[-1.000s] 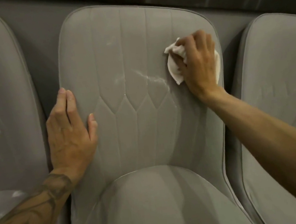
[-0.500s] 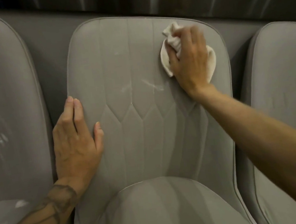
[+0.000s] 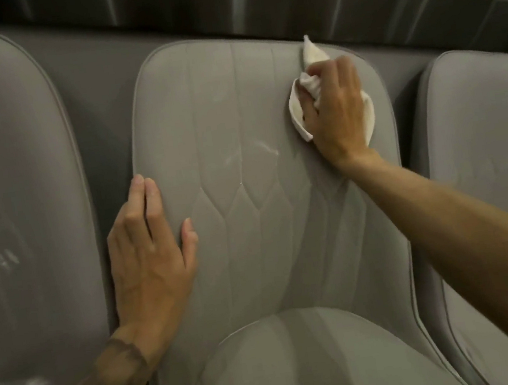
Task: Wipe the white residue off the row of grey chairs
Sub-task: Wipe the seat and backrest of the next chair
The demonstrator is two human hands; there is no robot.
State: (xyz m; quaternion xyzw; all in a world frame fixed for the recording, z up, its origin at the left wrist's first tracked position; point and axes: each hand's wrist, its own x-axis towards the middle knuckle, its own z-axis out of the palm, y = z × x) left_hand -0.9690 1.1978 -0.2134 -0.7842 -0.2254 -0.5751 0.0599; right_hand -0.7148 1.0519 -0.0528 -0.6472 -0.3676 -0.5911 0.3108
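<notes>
Three grey chairs stand in a row against a grey wall (image 3: 94,68) topped by a dark band (image 3: 350,2). The middle chair (image 3: 268,239) fills most of the view, with stitched seams down its backrest. The left chair (image 3: 13,191) carries white smears on its backrest and seat. The right chair (image 3: 484,136) is cut off by the frame edge. The left hand (image 3: 148,258) lies flat with straight fingers on the left edge of the middle chair's backrest, holding nothing. The right hand (image 3: 337,110) clutches a crumpled white cloth (image 3: 297,112), pressing it to the upper right of that backrest. White residue (image 3: 268,150) streaks the backrest's centre, just left of the cloth.
</notes>
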